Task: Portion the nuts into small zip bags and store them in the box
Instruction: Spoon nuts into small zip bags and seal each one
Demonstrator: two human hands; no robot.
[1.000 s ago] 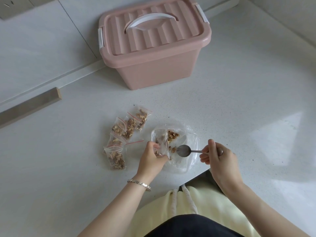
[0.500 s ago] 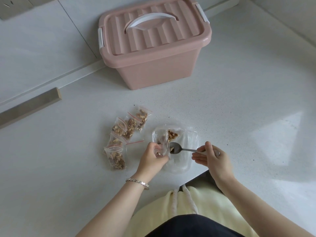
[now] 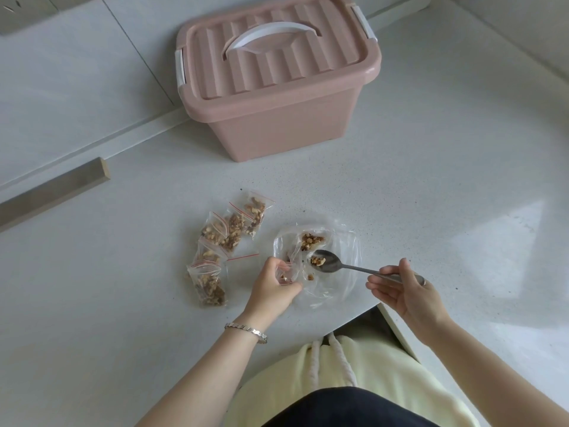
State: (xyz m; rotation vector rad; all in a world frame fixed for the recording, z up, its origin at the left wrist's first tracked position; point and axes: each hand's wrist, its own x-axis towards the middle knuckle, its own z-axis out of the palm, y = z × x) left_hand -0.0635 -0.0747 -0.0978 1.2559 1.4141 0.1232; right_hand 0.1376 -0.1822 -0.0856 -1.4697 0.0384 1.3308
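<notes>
So, left hand: fingers curled round a small bag, just left of the spoon; could not tell how wide its mouth stood.
Right hand: fingers pinched the spoon by the handle end, with the bowl held roughly level over the big bag.
Nuts: a few sat in the spoon bowl, a pile lay further back in the big bag, and a stray bit lay under the bowl.
Filled bags: several lay in a row on the table, left of the hand; none boxed yet.
Box: stood well back, lid on.
Risk, spill: the bag looked small against the bowl, so a quick tip would likely drop nuts past it.
Risk, film: the limp plastic might fold shut under the left fingers.
Risk, edge: the big bag lay near the table edge, and a nudge could send nuts off.
Risk, storing: the lid would have to come off first.
</notes>
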